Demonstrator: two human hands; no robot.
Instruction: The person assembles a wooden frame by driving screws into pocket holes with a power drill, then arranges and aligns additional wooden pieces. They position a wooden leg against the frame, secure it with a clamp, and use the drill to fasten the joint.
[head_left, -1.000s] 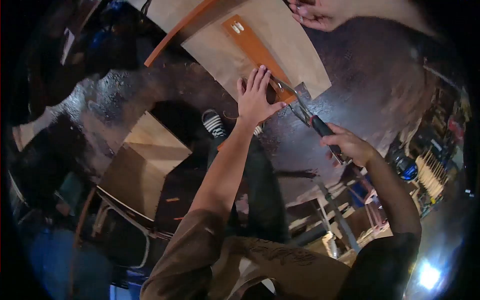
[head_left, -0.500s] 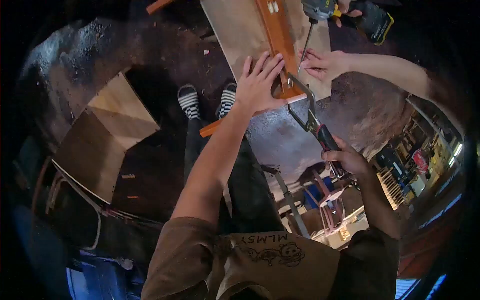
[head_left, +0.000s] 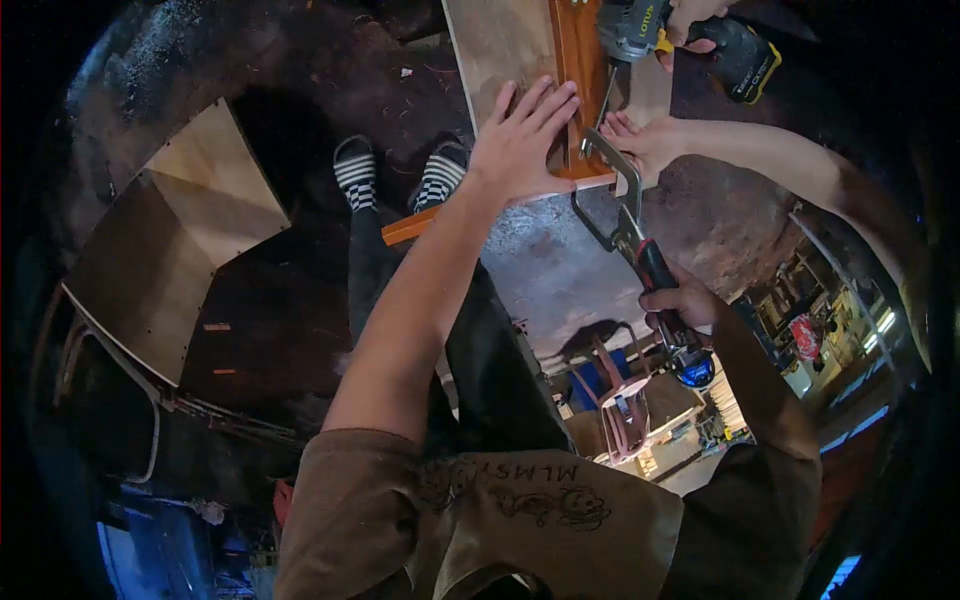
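Clamp (head_left: 640,255) of bare metal with a black and red handle, held by the right hand (head_left: 683,305). Right fingers (head_left: 668,298) curled fully shut around the lower end of the handle, the curved metal arms reaching up and away from the knuckles. Upper arm of the clamp lying over the near end of the orange strip (head_left: 572,60), just beside the thumb side of the left hand (head_left: 520,150); lower arm out past the edge. Whether the jaws bite on the wood: cannot tell.

Left hand flat, palm down, fingers (head_left: 540,105) spread wide and straight, closed on nothing, pressed on the orange strip and on the pale board (head_left: 495,45) beneath it. Strip running lengthwise along the board, on past the left fingertips toward the top edge of the view.

Beyond the left fingertips, a co-worker's hand (head_left: 645,140) resting on the board, touching or nearly touching the clamp's upper arm, opposite the left hand. Above it, a drill (head_left: 700,40) gripped by the co-worker's other hand (head_left: 690,12), its bit angled down into the gap between the left fingers and the co-worker's resting hand.

Behind the left wrist, two feet in striped socks (head_left: 355,170) on the dark floor (head_left: 320,90), a short orange bar (head_left: 410,228) just beside them. Well apart from both hands, on the little-finger side of the left one, a large angled plywood panel (head_left: 180,235).
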